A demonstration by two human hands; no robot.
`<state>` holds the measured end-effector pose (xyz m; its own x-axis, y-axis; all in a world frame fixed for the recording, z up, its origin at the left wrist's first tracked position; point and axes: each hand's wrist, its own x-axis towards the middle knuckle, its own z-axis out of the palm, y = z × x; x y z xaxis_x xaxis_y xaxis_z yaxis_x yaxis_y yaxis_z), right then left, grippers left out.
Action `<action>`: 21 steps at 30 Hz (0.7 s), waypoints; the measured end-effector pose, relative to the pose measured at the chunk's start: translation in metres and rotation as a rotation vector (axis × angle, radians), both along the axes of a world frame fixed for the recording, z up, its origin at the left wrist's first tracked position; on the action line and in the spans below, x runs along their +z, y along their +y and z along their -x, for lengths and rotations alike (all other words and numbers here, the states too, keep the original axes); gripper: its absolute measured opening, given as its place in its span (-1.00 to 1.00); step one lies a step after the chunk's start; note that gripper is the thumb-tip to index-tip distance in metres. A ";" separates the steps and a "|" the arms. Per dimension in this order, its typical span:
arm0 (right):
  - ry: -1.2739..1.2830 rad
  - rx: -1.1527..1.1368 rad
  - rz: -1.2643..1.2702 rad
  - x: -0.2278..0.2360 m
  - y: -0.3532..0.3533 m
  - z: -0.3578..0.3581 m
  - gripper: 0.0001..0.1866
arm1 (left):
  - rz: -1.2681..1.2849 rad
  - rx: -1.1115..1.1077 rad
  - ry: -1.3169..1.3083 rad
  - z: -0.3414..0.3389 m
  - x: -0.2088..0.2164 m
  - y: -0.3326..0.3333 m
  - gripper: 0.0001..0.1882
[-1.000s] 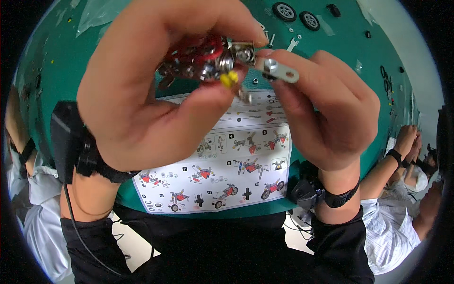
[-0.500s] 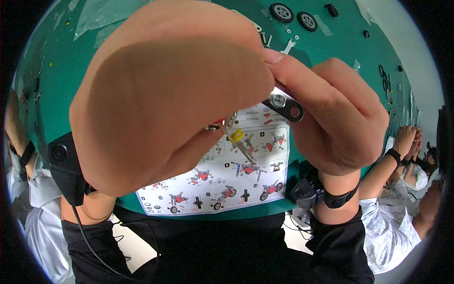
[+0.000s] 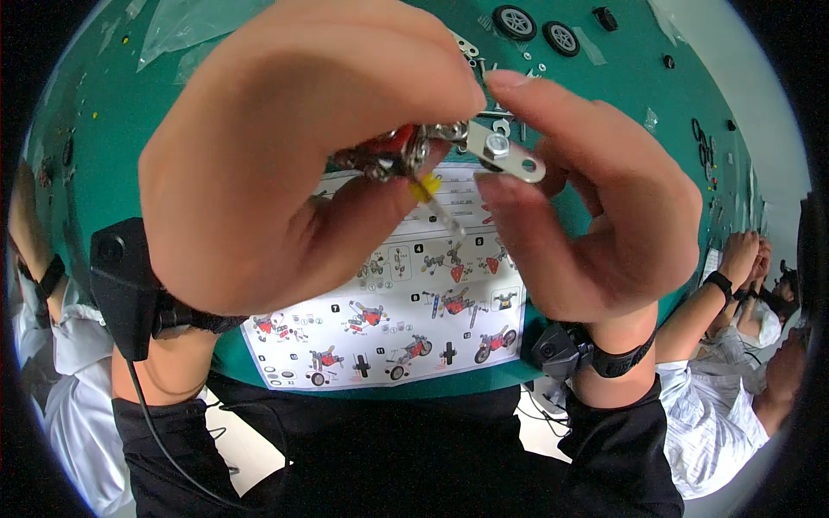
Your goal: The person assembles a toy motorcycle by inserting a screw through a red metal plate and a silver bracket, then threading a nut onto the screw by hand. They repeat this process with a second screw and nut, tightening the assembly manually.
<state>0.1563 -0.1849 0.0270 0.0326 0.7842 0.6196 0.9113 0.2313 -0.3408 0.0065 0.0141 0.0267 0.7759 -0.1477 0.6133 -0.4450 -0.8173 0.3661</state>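
Observation:
My left hand [image 3: 250,173] is closed around a small metal model assembly [image 3: 399,148] with red parts, held above the table. A perforated metal strip [image 3: 523,166] juts from it to the right, carrying a hex nut [image 3: 497,144]. Below hangs a blurred pin-like piece with a yellow part [image 3: 424,187]. My right hand [image 3: 617,203] has its index finger and thumb spread above and below the strip's end. Its thumb tip is close to the strip; whether they touch, I cannot tell. The left fingers hide much of the assembly.
An illustrated instruction sheet [image 3: 406,345] lies under my hands on the green table [image 3: 112,181]. Two wheels [image 3: 515,23], small nuts and screws sit farther back. Black rings [image 3: 700,142] lie at right, clear plastic bags [image 3: 186,34] at back left. Other people sit on both sides.
My right finger and thumb have parted from their pinch by the metal strip. My left hand has turned, exposing more of the red-and-metal assembly and the strip's nut.

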 end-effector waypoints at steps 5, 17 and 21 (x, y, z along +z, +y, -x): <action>0.153 -0.048 0.027 0.006 -0.001 0.007 -0.65 | 0.065 -0.017 0.084 -0.003 -0.004 -0.006 -0.55; 0.329 -0.054 0.175 0.001 0.002 0.003 -0.85 | 0.759 0.076 0.278 0.000 -0.016 -0.011 -0.48; 0.416 -0.063 0.216 0.003 0.002 0.007 -0.89 | 0.806 0.062 0.403 -0.006 -0.011 -0.012 -0.53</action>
<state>0.1495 -0.1830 0.0301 0.2954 0.8821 0.3669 0.6968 0.0639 -0.7144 0.0122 0.0024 0.0155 0.9468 0.2580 0.1925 -0.1227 -0.2636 0.9568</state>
